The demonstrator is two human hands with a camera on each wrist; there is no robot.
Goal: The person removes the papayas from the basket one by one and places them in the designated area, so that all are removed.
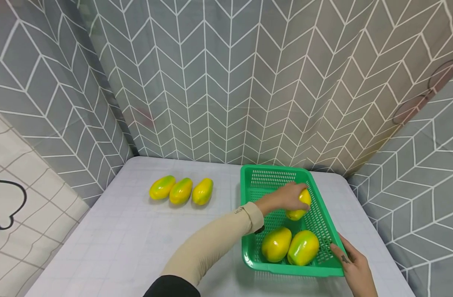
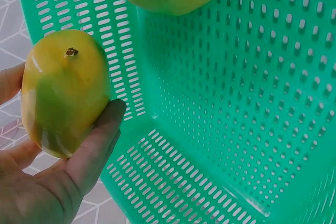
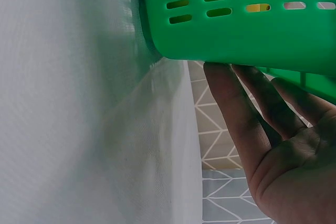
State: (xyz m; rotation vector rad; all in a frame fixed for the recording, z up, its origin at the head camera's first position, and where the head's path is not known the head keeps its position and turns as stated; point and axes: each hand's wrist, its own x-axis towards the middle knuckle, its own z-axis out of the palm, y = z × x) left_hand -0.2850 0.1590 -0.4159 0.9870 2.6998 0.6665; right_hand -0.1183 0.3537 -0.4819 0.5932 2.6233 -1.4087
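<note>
My left hand [image 1: 287, 196] reaches across into the green plastic basket [image 1: 248, 264] and grips a yellow-green papaya [image 2: 65, 93] near its right wall. The thumb and fingers lie round the fruit's sides, and its brown stem end shows in the left wrist view. Closer to me in the basket, two more papayas [image 1: 303, 247] lie side by side. My right hand [image 1: 354, 264] holds the basket's near right corner, thumb over the rim and fingers [image 3: 231, 103] against the outside.
Left of the basket, three more papayas [image 1: 180, 191] lie in a row on the white-covered table [image 1: 137, 239]. Grey patterned curtains [image 1: 226, 82] hang behind and at both sides. The basket stands near the table's right side.
</note>
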